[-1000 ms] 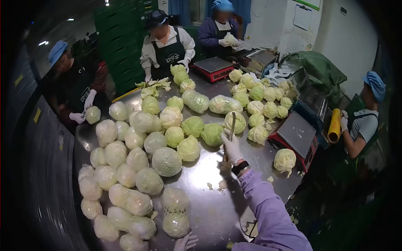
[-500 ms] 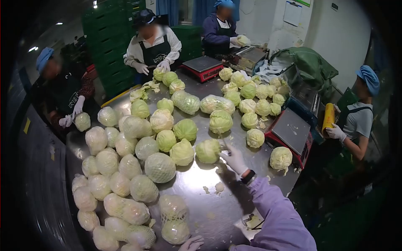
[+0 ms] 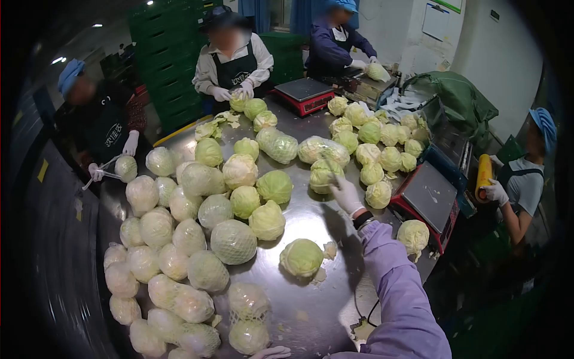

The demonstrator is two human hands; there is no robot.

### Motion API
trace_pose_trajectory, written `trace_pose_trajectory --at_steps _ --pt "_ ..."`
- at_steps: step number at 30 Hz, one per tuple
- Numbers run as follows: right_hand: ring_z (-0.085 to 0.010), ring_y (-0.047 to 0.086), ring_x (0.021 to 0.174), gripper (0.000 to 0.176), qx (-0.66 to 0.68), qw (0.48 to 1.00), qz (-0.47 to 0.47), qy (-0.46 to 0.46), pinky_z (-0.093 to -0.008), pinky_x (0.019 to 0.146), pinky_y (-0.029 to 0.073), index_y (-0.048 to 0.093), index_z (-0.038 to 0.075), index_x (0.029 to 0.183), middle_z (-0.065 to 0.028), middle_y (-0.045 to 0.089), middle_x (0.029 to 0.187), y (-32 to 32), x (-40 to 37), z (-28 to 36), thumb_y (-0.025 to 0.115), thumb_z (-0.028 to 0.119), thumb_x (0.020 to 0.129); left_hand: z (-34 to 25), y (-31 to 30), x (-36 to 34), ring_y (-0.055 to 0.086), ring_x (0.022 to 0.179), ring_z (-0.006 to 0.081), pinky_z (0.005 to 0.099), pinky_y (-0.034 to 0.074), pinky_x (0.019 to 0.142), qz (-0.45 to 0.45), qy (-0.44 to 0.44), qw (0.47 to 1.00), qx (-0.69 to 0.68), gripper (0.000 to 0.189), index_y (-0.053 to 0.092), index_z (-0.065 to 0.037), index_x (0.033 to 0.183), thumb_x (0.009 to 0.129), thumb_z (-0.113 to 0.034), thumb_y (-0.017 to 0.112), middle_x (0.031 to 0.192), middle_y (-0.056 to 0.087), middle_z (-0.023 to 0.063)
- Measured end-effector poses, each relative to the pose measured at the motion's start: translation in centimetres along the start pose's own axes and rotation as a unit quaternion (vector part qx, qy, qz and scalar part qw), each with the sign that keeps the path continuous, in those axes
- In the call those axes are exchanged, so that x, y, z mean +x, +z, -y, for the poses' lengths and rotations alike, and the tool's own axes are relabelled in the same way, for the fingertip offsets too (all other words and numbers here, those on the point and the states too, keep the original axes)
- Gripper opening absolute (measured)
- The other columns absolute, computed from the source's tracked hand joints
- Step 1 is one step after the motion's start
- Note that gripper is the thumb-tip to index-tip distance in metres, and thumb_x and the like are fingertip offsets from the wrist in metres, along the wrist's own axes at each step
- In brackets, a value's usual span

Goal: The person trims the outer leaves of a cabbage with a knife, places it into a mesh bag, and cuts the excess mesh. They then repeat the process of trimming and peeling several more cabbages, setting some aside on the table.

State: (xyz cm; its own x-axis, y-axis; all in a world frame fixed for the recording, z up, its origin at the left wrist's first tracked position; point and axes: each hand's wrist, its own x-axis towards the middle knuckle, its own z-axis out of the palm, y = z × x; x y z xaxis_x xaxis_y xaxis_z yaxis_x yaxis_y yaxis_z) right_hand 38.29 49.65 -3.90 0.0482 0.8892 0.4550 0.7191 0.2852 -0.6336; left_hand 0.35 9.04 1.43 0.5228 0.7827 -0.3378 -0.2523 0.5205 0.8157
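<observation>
My right hand (image 3: 347,197), in a white glove, reaches out over the metal table. A thin, blurred knife (image 3: 329,163) points from its closed fingers toward a green cabbage (image 3: 326,176) just beyond. Nearer to me, a loose trimmed cabbage (image 3: 301,258) sits apart, with leaf scraps (image 3: 329,250) beside it. Only the fingers of my gloved left hand (image 3: 272,353) show at the bottom edge. They look stretched out, with nothing visible in them, close to a wrapped pair of cabbages (image 3: 249,317).
Many wrapped cabbages (image 3: 156,227) crowd the left side; bare ones (image 3: 372,154) are heaped at the back right. Red scales stand at the right (image 3: 426,197) and far edge (image 3: 305,93). Co-workers stand around, one with a yellow roll (image 3: 484,178).
My right hand has left the cabbage it was at and moved farther out to another one. That first cabbage now sits closer to me. The view has shifted slightly.
</observation>
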Motion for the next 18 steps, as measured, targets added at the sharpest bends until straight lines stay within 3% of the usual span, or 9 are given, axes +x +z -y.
trace_pose_trajectory --at_steps 1,3,7,9,10,15,16,17,18 --pt "-0.0248 0.066 0.087 0.036 -0.003 0.995 0.030 -0.092 -0.0332 0.079 0.050 0.057 0.006 0.121 -0.0172 0.067 0.097 1.1 0.6 2.6 0.059 0.013 0.086 -1.4 0.0 -0.3 0.050 0.123 0.0276 0.0383 0.041 0.100 0.022 0.036 0.999 -0.033 0.062 0.042 0.005 0.133 0.093 -0.040 0.054 0.134 0.049 0.0184" --pt "-0.0269 0.065 0.095 0.037 0.087 0.978 0.186 0.040 -0.0342 0.084 0.049 0.057 0.004 0.123 -0.0176 0.066 0.104 4.4 2.2 4.0 0.057 0.014 0.087 -3.3 0.1 -0.4 0.049 0.123 0.0304 0.0403 0.041 0.101 -0.006 0.040 0.999 -0.015 0.070 0.041 0.006 0.133 0.091 -0.048 0.055 0.134 0.048 0.0214" --pt "-0.0323 0.062 0.096 0.041 0.099 0.984 0.103 0.107 -0.0359 0.086 0.048 0.056 0.009 0.126 -0.0184 0.065 0.105 8.4 4.8 2.2 0.059 0.016 0.086 -4.7 0.1 -0.1 0.048 0.124 0.0326 0.0423 0.039 0.103 -0.040 0.109 0.993 0.025 0.066 0.039 0.007 0.133 0.093 -0.045 0.052 0.135 0.046 0.0227" --pt "-0.0270 0.063 0.093 0.043 0.096 0.994 0.056 0.020 -0.0349 0.085 0.048 0.055 0.011 0.129 -0.0168 0.066 0.102 10.1 6.9 2.2 0.059 0.016 0.087 -3.8 1.0 1.4 0.046 0.126 0.0315 0.0424 0.037 0.104 0.000 0.084 0.996 -0.016 0.066 0.037 0.006 0.135 0.094 -0.043 0.051 0.138 0.043 0.0215" --pt "-0.0199 0.062 0.092 0.043 0.203 0.959 0.158 0.116 -0.0331 0.086 0.048 0.056 0.014 0.130 -0.0134 0.066 0.102 9.9 7.6 4.3 0.060 0.017 0.087 -2.9 0.9 2.4 0.044 0.128 0.0307 0.0418 0.036 0.105 0.042 0.057 0.997 0.003 0.065 0.035 0.005 0.137 0.094 -0.040 0.053 0.140 0.041 0.0204" --pt "-0.0130 0.057 0.102 0.033 0.249 0.900 0.352 0.062 -0.0267 0.092 0.044 0.059 0.004 0.124 -0.0053 0.063 0.112 12.6 10.6 6.9 0.057 0.015 0.092 1.4 0.4 7.8 0.039 0.130 0.0322 0.0419 0.034 0.107 0.064 0.012 0.996 0.066 0.064 0.036 0.003 0.137 0.089 -0.028 0.063 0.141 0.040 0.0193" --pt "-0.0116 0.057 0.100 0.030 0.253 0.892 0.370 0.051 -0.0263 0.090 0.045 0.062 0.004 0.120 -0.0046 0.064 0.110 12.5 11.2 6.5 0.057 0.015 0.093 3.5 -0.6 8.7 0.038 0.130 0.0347 0.0430 0.033 0.107 -0.048 0.110 0.946 0.301 0.065 0.037 0.004 0.137 0.086 -0.024 0.065 0.140 0.040 0.0212" --pt "-0.0116 0.058 0.098 0.028 0.285 0.868 0.395 0.091 -0.0263 0.090 0.045 0.064 0.003 0.116 -0.0037 0.065 0.107 12.0 11.6 6.6 0.056 0.016 0.093 4.6 -0.9 9.2 0.037 0.130 0.0372 0.0441 0.033 0.107 -0.154 0.197 0.821 0.512 0.065 0.038 0.004 0.136 0.083 -0.020 0.067 0.140 0.040 0.0232" --pt "-0.0115 0.058 0.096 0.028 0.266 0.869 0.412 0.064 -0.0264 0.087 0.046 0.064 0.003 0.116 -0.0029 0.066 0.105 11.5 11.4 6.5 0.056 0.017 0.093 3.6 -0.1 9.5 0.038 0.127 0.0422 0.0468 0.032 0.106 -0.229 0.208 0.814 0.492 0.067 0.040 0.006 0.134 0.080 -0.020 0.069 0.136 0.041 0.0275"
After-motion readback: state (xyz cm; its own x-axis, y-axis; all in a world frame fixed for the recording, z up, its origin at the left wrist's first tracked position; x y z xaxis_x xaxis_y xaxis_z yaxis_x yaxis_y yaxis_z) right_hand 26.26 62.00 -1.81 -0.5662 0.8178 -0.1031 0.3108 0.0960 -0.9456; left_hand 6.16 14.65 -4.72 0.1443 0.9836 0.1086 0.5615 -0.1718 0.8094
